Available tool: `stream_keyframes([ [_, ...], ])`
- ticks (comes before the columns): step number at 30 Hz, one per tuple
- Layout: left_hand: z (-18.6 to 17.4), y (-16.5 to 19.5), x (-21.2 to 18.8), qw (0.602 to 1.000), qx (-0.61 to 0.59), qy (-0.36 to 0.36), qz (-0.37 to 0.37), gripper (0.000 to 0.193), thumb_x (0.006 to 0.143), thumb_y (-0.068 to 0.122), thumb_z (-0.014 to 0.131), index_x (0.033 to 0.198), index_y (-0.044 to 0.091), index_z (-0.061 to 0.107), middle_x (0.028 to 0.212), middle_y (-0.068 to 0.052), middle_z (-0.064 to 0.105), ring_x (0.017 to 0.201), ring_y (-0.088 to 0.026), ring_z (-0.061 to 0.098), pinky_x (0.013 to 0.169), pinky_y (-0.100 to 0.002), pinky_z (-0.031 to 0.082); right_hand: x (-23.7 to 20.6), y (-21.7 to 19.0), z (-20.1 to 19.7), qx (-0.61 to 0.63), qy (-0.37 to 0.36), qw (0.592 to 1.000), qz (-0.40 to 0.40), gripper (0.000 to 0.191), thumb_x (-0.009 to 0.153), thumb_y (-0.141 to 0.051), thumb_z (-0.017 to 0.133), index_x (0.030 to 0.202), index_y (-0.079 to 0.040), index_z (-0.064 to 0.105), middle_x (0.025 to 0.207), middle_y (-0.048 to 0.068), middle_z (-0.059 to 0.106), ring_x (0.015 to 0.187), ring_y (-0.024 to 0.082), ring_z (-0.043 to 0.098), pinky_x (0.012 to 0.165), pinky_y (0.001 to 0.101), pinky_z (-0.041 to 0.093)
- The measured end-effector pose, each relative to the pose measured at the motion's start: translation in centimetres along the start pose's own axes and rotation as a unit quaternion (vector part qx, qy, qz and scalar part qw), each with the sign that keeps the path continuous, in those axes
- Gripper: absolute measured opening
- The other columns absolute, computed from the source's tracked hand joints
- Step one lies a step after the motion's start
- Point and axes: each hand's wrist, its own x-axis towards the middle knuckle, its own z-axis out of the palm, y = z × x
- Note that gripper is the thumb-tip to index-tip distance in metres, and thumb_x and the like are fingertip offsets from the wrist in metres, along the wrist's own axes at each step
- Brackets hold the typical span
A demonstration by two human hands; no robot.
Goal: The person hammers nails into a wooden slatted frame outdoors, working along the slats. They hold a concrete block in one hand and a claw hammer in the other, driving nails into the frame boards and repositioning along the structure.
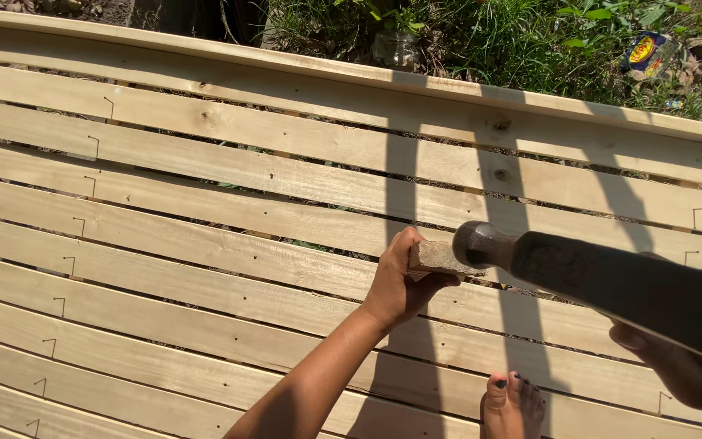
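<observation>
Looming closest to the head camera, a dark, worn hammer with a rounded steel head (530, 260) is crossing the right side of the picture, its face touching the end of a small, rough block of pale wood (439, 258). Behind the thick handle, the right hand (680, 366) is gripping the hammer from below, its fingers wrapped around the shaft, though most of the palm is hidden. Reaching up from the bottom edge, the left hand (400, 280) is clenching the small block, thumb on top and fingers underneath, and is pressing it down against one of the long, pale, freshly sawn wooden slats (205, 260). These slats are lying side by side with narrow gaps, each bearing small nail heads and pencilled corner marks, and a raised pale wooden rail (286, 61) is running along their far edge. A bare foot with dark-painted toenails (512, 398) is resting on a slat just below the hammer. Beyond the rail, green grass and litter (530, 41) are showing.

As a judgement, the left fingers are sitting very near the hammer face, so a glancing blow could strike them; the block could also twist under a skewed hit and skid off its slat.
</observation>
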Motion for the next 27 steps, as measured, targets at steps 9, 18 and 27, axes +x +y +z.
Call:
stream_keyframes([
  [9, -1.8, 1.3, -0.8, 0.993, -0.044, -0.089, 0.058, 0.039, 0.090, 0.019, 0.083, 0.108, 0.008, 0.050, 0.101, -0.006, 0.056, 0.095, -0.022, 0.056, 0.087, -0.034, 0.048, -5.0, -2.1, -1.1, 0.113, 0.150, 0.982, 0.010, 0.026, 0.101, -0.029, 0.060, 0.119, -0.009, 0.058, 0.081, 0.005, 0.057, 0.060, 0.011, 0.055, 0.058, 0.0260, 0.045],
  [18, -6.1, 1.4, -0.1, 0.989, -0.003, -0.150, 0.010, 0.023, 0.090, 0.020, 0.083, 0.102, 0.007, 0.069, 0.094, -0.004, 0.078, 0.087, -0.014, 0.077, 0.077, -0.028, 0.060, -1.0, -7.5, 12.0, 0.409, 0.404, 0.791, -0.210, 0.013, 0.096, -0.012, 0.051, 0.102, 0.000, 0.052, 0.064, 0.008, 0.052, 0.051, 0.016, 0.049, 0.049, 0.0319, 0.042],
  [27, -5.1, 1.2, -0.2, 0.990, -0.041, -0.130, -0.020, 0.030, 0.087, 0.016, 0.081, 0.110, 0.004, 0.067, 0.098, -0.002, 0.075, 0.091, -0.009, 0.073, 0.074, -0.025, 0.061, 5.8, -3.5, 22.6, 0.338, 0.386, 0.857, -0.054, 0.034, 0.098, -0.038, 0.056, 0.102, -0.004, 0.056, 0.071, 0.020, 0.065, 0.067, 0.043, 0.065, 0.060, 0.0474, 0.050],
])
